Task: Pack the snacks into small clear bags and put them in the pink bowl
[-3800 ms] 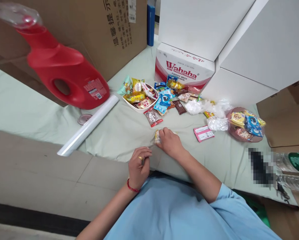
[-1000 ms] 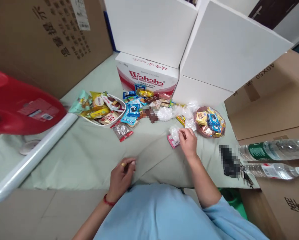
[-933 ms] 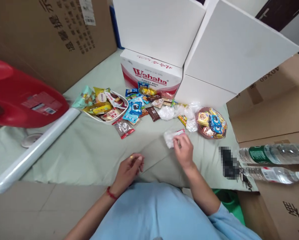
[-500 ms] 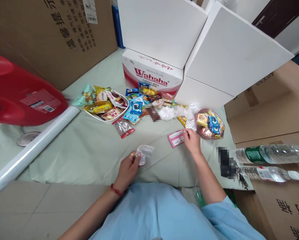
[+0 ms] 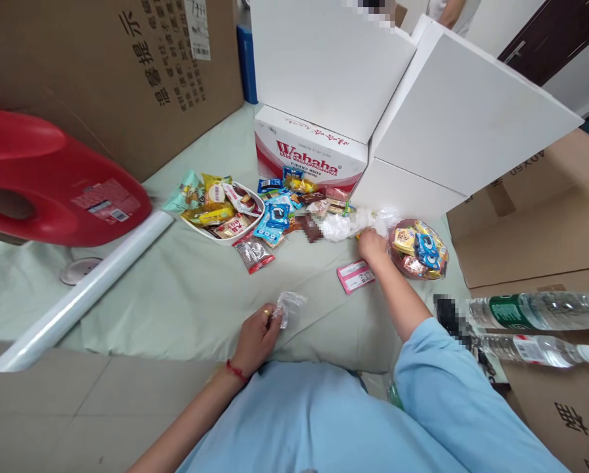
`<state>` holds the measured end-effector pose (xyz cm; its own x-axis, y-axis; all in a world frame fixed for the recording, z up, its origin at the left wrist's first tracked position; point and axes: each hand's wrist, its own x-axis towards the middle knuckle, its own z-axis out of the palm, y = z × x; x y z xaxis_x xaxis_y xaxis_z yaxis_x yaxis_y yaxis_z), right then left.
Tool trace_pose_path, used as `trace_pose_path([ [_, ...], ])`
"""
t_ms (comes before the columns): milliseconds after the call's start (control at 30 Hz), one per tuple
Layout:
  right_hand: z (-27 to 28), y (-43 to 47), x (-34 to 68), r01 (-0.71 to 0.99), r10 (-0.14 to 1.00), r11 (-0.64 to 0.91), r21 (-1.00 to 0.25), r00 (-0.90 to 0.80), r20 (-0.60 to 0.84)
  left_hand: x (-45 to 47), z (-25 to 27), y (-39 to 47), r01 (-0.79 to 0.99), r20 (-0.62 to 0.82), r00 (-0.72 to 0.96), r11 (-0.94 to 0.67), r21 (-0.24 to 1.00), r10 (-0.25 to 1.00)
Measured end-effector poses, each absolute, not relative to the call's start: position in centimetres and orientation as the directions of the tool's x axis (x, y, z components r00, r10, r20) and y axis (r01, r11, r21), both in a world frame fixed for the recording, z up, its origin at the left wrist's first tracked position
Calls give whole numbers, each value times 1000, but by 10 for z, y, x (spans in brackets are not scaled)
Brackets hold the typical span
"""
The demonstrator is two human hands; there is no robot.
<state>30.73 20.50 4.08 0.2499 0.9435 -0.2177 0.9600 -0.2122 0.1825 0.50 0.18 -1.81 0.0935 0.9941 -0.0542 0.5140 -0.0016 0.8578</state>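
My left hand pinches a crumpled clear plastic wrapper above the front of the bed-like green surface. Farther out, my right hand is curled down at the edge of the clear crumpled plastic. A sliver of yellow shows by its fingertips, which are largely hidden, so what they grip is unclear. Just below that hand lies a pink-and-white packet. To its right stands a round bowl of small snack packs. A white dish of snacks sits left, beside a heap of loose packs.
A Wahaha carton and white panels stand behind the snacks. At left are a red jug and a long white roll. Two water bottles lie at right near a cardboard box.
My right hand has left the pink packet and moved forward to the clear plastic. My left hand still holds the wrapper. The view has shifted slightly, and a person's arm now shows behind the panels.
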Motion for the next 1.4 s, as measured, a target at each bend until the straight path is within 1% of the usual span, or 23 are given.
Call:
trace_pose_path([
  [167,50,187,306,966,895,-152,207,223,-386,3,-21,1,510,-43,110,-19,860,993],
  [267,63,158,302,973,905,-85,216,166,-392,4,-23,2,515,-37,121,-31,857,992],
  [333,78,141,303,973,934,-40,228,118,-337,4,-23,3,514,-23,128,-46,857,991],
  [400,98,132,306,978,963,33,206,23,-267,5,-24,4,504,-6,140,-66,861,990],
  [467,118,136,310,989,976,102,110,-78,-205,5,-24,5,495,4,148,-78,865,989],
  [500,127,143,311,993,981,108,46,-99,-165,5,-25,6,493,7,149,-81,866,989],
  [600,144,179,305,994,998,54,-98,-52,22,6,-26,6,493,13,144,-83,866,989],
  [667,144,211,295,985,987,92,-147,-72,141,6,-26,6,499,15,140,-84,863,990],
  [733,138,241,283,961,970,204,-186,-173,168,6,-25,5,506,16,128,-79,859,992],
  [800,125,262,273,946,968,247,-211,-232,95,6,-25,4,511,13,110,-68,857,994],
  [833,117,267,270,952,976,219,-212,-216,36,6,-25,4,513,10,103,-62,856,995],
  [867,108,269,268,967,986,159,-200,-167,-27,5,-25,4,513,7,98,-57,856,995],
  [967,75,256,266,992,979,-71,-108,48,-199,5,-25,4,512,5,96,-53,857,995],
  [1033,52,238,267,991,968,-123,-59,107,-228,5,-25,5,510,14,108,-67,858,994],
  [1133,28,213,274,996,986,-61,-60,51,-158,4,-25,6,509,33,137,-99,855,990],
  [1200,26,201,284,996,990,-28,-80,16,-140,4,-24,7,509,41,151,-113,854,988],
  [1267,37,196,302,994,992,-9,-112,-5,-124,4,-25,7,510,38,157,-114,853,987],
  [1333,56,198,325,993,999,-10,-115,5,-44,4,-25,8,511,32,160,-111,852,987],
  [1400,78,208,347,998,996,-46,-41,49,76,4,-25,8,510,35,163,-114,853,986],
])
